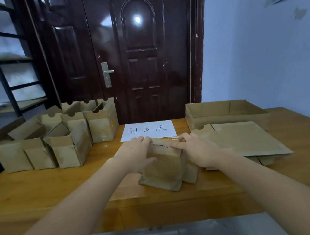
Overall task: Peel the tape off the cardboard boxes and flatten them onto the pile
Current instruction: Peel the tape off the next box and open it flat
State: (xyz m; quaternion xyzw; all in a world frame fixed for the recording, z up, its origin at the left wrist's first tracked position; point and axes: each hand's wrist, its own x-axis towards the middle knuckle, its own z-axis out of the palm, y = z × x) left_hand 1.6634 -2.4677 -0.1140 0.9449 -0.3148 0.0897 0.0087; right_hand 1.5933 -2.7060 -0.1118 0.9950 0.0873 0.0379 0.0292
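A small brown cardboard box (163,167) stands on the wooden table (41,191) in front of me, its flaps splayed at the bottom. My left hand (135,155) grips its upper left side, fingers curled over the top edge. My right hand (196,150) holds the upper right side, thumb and forefinger pinching at the top seam, where a strip of tape (161,145) runs. A pile of flattened cardboard (245,139) lies just right of the box.
Several open cardboard boxes (58,138) stand clustered at the table's back left. A white paper sign (149,130) lies behind the held box. A shallow cardboard tray (224,110) sits at the back right. A dark door and metal shelving stand behind the table.
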